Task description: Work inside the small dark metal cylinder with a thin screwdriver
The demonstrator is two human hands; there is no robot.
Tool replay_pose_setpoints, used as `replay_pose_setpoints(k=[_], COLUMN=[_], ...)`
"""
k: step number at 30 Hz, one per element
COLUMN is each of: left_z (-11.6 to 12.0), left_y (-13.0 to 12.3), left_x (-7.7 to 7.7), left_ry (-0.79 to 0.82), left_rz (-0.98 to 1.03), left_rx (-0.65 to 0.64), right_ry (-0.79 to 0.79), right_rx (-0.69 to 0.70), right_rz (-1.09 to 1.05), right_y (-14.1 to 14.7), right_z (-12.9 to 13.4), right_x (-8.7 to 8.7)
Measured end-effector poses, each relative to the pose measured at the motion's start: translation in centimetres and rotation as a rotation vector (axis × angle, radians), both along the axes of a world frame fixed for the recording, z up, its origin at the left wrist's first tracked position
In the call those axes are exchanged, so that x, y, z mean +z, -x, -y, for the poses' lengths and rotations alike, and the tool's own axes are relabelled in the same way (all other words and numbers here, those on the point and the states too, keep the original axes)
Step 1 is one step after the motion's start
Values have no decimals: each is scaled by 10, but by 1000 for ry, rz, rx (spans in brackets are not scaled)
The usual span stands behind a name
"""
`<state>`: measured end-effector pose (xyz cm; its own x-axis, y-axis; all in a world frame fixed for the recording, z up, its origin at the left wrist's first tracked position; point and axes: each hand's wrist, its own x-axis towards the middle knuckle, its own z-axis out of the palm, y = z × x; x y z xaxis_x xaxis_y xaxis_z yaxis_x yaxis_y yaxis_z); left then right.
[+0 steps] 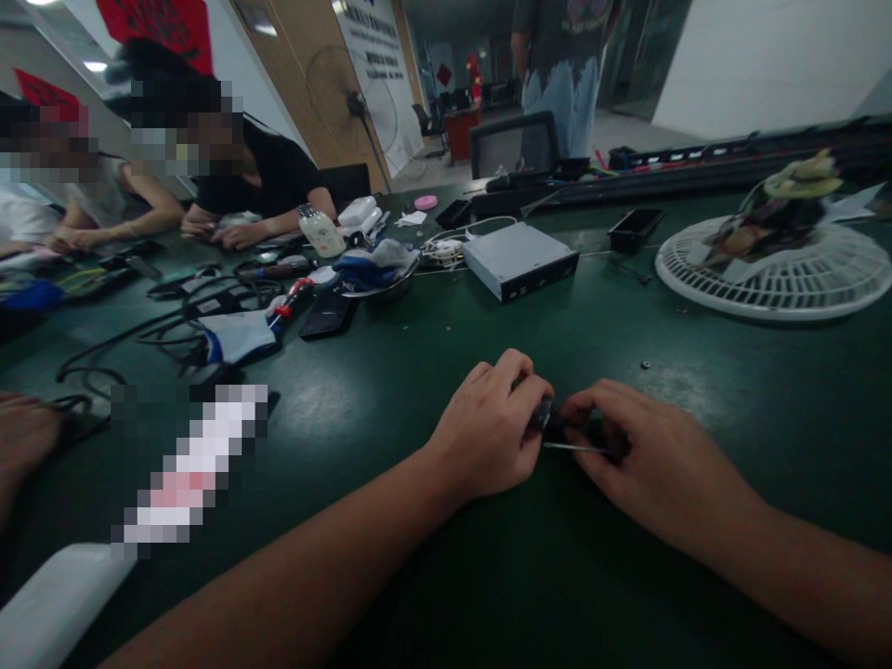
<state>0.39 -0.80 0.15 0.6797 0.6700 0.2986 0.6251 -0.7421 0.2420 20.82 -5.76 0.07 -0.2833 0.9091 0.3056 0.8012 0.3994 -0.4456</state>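
Note:
Over the dark green table, my left hand [496, 423] is closed round a small dark object [541, 414], whose end shows at the fingertips. Close on its right, my right hand [645, 455] has its fingers curled and pressed on a dark piece [556, 427] that meets that object. A thin metal shaft [575, 448] runs from the fingers of my right hand toward my left hand. What the right palm holds is mostly hidden. A small ring-like part [645, 365] lies on the table beyond my right hand.
Beyond the hands sit a silver disc drive [519, 255], a black tray [636, 229] and a white fan grille [773, 279]. Cables, a phone [326, 314], gloves [241, 334] and a jar [321, 230] lie left. Other people sit at the left; another person's hand [28, 432] is at the left edge.

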Motion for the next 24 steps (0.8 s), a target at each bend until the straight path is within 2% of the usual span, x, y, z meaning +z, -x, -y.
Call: replay_pose_setpoints(k=[9,13,24], left_z=[-2,-2,-2], left_y=[-2,-3,-2], left_x=[-5,-7,-5], left_ry=[124,136,141], left_rz=[48,40,24], left_rx=[145,157,141], right_ry=[-21,21,64], right_rx=[12,50,15], right_rz=[76,107,21], right_y=[-1,-2,-1], right_z=[-1,-1,-1], right_x=[-5,-6,-4])
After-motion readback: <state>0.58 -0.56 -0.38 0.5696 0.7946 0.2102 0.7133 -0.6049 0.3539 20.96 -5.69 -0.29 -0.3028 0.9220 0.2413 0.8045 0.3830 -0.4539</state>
